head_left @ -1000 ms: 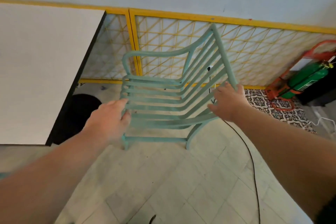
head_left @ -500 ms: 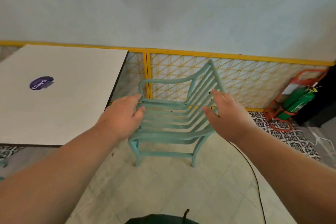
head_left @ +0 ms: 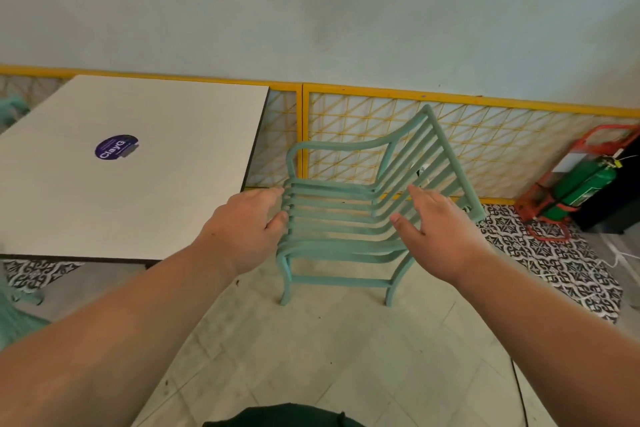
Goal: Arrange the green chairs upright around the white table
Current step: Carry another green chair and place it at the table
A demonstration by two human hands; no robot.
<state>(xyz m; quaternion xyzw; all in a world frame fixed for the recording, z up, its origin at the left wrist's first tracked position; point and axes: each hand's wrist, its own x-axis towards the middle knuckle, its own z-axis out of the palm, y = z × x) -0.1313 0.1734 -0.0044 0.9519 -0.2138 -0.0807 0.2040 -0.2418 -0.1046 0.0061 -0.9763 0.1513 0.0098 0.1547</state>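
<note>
Pale wall (head_left: 311,10) and tiled floor (head_left: 329,357) in soft, even light.
A low yellow lattice panel (head_left: 502,135) runs along the foot of the plain blue-green wall. The floor has pale square tiles laid on the diagonal, with black-and-white patterned tiles (head_left: 554,253) at the right. There a green cylinder (head_left: 585,184) leans in a red stand (head_left: 540,198), just beside a black cabinet (head_left: 620,198). A thin dark cable (head_left: 519,385) lies across the pale tiles.
</note>
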